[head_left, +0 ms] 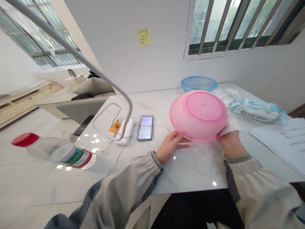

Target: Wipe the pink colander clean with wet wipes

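A pink plastic mesh basket is held up over the table, tilted with its round base facing me. My left hand grips its rim at the lower left, thumb and fingers around the edge. At the lower right side is my right hand, with a white wipe pressed between it and the basket. Most of the right hand's fingers are hidden behind the basket and the wipe. Behind the pink one stands a blue basket, partly covered from view.
A wipes pack and paper sheets lie at the right. Left of the hands are a phone, a white power strip, a grey lamp arm and a red-capped bottle. A yellow note hangs on the wall.
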Demonstrator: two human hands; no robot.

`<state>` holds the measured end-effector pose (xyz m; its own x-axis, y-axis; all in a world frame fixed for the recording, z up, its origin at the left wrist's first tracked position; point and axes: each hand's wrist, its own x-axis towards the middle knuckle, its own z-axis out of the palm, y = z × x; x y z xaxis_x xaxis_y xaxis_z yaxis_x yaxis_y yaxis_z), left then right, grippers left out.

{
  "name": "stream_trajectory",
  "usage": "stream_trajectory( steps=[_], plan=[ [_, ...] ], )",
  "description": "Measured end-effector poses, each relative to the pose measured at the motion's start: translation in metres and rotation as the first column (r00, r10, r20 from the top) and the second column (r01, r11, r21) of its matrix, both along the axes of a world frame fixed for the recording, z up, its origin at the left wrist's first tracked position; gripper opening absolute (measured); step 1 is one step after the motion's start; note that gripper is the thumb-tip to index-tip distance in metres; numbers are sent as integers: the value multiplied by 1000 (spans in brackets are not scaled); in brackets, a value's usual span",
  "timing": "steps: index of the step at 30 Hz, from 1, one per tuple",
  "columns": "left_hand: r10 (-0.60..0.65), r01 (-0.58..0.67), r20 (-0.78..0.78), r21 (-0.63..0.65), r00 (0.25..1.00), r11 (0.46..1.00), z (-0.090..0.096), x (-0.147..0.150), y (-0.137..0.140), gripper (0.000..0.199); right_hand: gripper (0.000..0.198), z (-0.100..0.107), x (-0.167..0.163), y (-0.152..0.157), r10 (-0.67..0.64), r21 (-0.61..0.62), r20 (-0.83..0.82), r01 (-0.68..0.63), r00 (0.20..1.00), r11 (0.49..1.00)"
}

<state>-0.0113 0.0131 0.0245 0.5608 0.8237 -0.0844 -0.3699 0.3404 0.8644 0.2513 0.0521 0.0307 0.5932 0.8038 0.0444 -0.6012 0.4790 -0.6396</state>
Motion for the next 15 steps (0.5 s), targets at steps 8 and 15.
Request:
stream_trajectory(
  steps=[8,15],
  plan=[
    [64,-68,40,102,997,992,-9,1,5,56,27,8,-7,-4,59,-9,-31,-59,998,998],
    [125,-123,-4,136,992,983,-8,0,6,58,28,5,-4,0,22,-62,-101,-28,995,998]
  ],
)
